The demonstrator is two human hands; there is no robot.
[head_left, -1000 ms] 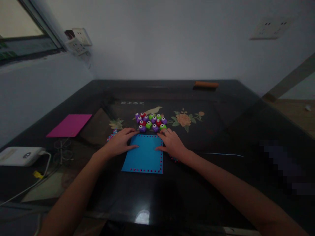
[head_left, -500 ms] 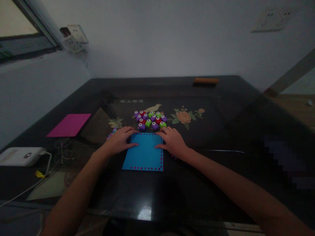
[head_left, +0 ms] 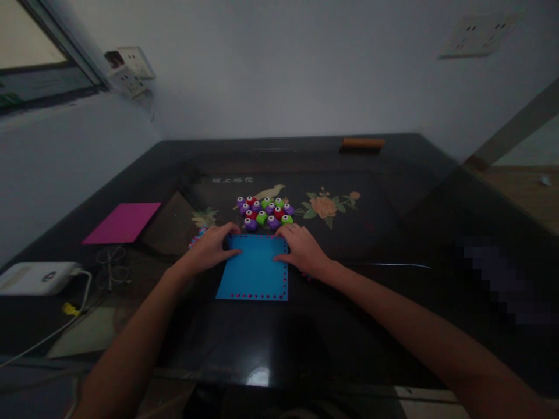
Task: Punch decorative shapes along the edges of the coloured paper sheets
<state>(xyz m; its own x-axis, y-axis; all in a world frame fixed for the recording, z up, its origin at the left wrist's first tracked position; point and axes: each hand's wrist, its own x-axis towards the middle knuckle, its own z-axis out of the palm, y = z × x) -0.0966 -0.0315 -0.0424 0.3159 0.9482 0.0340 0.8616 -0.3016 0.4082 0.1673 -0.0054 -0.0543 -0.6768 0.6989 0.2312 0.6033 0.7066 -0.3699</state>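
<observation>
Left grip (head_left: 212, 245), right grip (head_left: 303, 247): blue sheet (head_left: 257, 272), sides forward.

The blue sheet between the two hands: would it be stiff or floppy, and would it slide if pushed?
The blue sheet is probably light and somewhat bendable, as its edge looks thin. It may slide easily when pushed, since it lies flat on a glossy tabletop.

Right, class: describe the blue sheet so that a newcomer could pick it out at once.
On the dark, glossy table, find the person's left hand and right hand. The blue sheet lies between them. Unlike the plain pink sheet further left, it has small pink dots along its far, right and near edges.
</observation>
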